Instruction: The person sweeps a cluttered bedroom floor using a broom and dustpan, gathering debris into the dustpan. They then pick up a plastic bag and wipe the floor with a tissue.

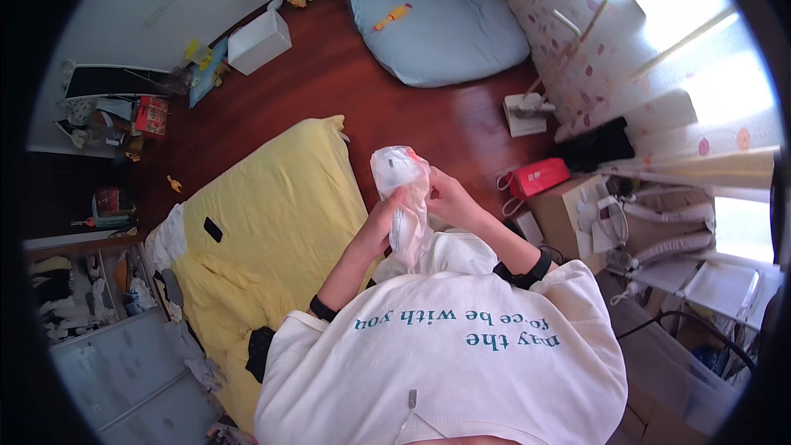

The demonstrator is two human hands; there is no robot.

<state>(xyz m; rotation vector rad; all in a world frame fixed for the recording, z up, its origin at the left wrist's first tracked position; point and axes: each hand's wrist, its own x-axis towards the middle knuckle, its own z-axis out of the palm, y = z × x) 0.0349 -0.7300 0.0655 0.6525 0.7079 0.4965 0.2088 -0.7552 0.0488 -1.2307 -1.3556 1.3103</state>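
A crinkled, thin white-and-pink plastic bag (pixel 397 166) is held up in front of my chest, above the light hooded top I wear. My left hand (pixel 384 218) is closed round its left side, with the thumb lying over the front. On the opposite side, my right hand (pixel 447 199) pinches the bag's edge with bent fingers. What the bag contains cannot be made out. Both wrists carry black bands.
To the left stands a bed with a yellow sheet (pixel 272 189) and a black phone (pixel 213 229). A blue floor cushion (pixel 445 33) with a yellow toy lies ahead. On the right are a red bag (pixel 537 176), a cardboard box (pixel 568 214) and a clear plastic bin (pixel 659 354).
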